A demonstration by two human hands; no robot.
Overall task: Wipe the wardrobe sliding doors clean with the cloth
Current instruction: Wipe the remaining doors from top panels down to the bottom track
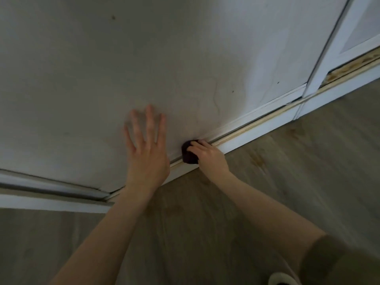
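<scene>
Cloth (189,154) (dark) gripped by right hand (209,159), left hand (147,153) flat on door (144,68)

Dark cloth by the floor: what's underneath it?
The bunched dark brown cloth, gripped by the right hand, sits against the bottom edge of the white sliding door and the pale floor track. The patch it covers is hidden.

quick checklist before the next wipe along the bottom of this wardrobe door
1. Cloth gripped by the right hand: ok.
2. Cloth in contact with the door's bottom edge: ok.
3. Left hand flat on the door panel as a brace: ok.
4. Panel free of marks: not ok, dark specks show on it.
5. Cloth clean enough to go on: cannot tell, it is dark and bunched.
</scene>
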